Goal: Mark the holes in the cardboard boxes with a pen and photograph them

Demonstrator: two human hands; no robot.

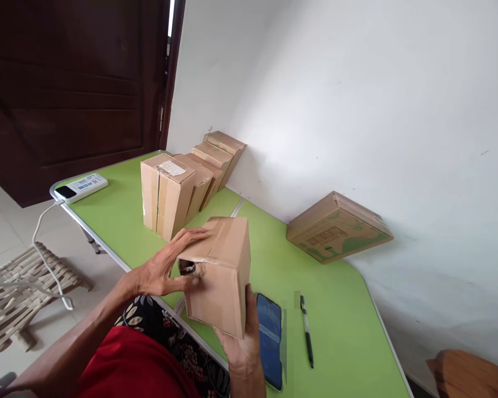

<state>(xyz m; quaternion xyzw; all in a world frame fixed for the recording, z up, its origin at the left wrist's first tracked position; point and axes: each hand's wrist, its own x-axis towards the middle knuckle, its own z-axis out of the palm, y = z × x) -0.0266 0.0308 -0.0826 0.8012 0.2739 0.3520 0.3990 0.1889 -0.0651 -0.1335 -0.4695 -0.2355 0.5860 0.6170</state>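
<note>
A brown cardboard box (216, 287) is held between both hands above the near edge of the green table, with a torn dark hole in its left upper corner. My left hand (168, 271) grips that corner, thumb across the face by the hole and fingers along the top. From below and the right, my right hand (244, 342) is wrapped round the lower right edge. Beside it on the table lies a phone (269, 337) with its screen lit. What is inside the box is too dark to tell.
Several cardboard boxes (170, 188) stand in a row toward the wall. Another printed box (336, 229) leans against the wall at right. A pen (307, 331) lies on the green table (340, 293). At left are a white device (83, 187) with a cable and a woven stool (37, 293).
</note>
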